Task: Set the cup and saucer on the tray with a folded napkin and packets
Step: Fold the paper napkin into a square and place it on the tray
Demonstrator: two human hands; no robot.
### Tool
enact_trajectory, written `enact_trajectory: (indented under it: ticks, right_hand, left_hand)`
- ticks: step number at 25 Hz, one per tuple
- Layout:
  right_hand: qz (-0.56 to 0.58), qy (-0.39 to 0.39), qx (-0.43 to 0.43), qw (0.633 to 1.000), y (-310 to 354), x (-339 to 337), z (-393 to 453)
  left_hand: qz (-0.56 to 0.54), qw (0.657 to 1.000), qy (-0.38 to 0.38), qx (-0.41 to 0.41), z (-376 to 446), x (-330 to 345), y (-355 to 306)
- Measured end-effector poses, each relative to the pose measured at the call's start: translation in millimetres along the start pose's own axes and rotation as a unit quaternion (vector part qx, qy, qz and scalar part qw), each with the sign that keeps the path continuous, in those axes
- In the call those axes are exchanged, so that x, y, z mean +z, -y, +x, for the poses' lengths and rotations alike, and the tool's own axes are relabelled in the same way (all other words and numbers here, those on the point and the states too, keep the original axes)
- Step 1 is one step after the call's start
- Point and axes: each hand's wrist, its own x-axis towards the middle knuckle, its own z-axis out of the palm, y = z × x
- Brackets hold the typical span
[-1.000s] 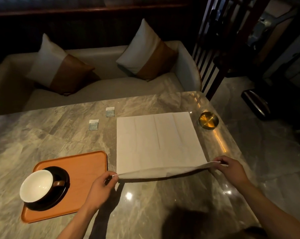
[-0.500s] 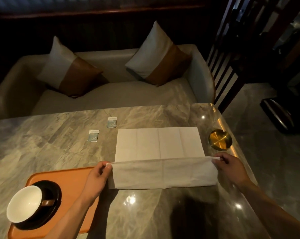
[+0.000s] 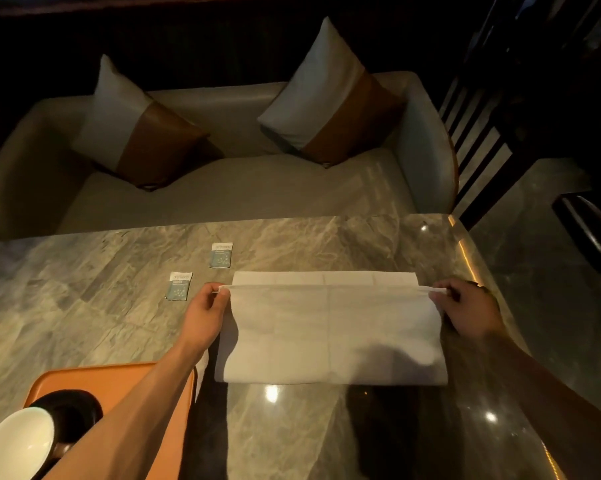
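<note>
Cup (image 3: 17, 441) and saucer (image 3: 81, 408) sit on the tray (image 3: 119, 379) at my left; packets (image 3: 179, 285) wait beyond. My left hand (image 3: 205, 311) and right hand (image 3: 472, 311) each pinch a napkin (image 3: 330, 334) corner — keeping the folding edge taut and square.

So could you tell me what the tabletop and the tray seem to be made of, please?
Tabletop: polished marble or a marble-look slab, judging by the grey-brown veining and sharp light reflections. Tray: matte orange, possibly wood or plastic; it shows no glare.
</note>
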Motion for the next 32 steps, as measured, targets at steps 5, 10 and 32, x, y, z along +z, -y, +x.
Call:
enact_trajectory:
  ticks: [5,10,32]
  right_hand:
    - [-0.088,0.008,-0.027,0.996,5.9,12.3,34.4]
    - [-0.121,0.028,-0.035,0.992,8.8,21.4,53.8]
    - [-0.206,0.068,-0.042,0.975,-4.6,54.2,104.3]
  left_hand:
    - [0.036,0.999,0.0,-0.012,34.7,12.6,6.5]
    - [0.091,0.995,-0.01,-0.026,56.4,22.0,14.8]
    - [0.348,0.935,-0.048,-0.054,88.7,36.8,14.7]
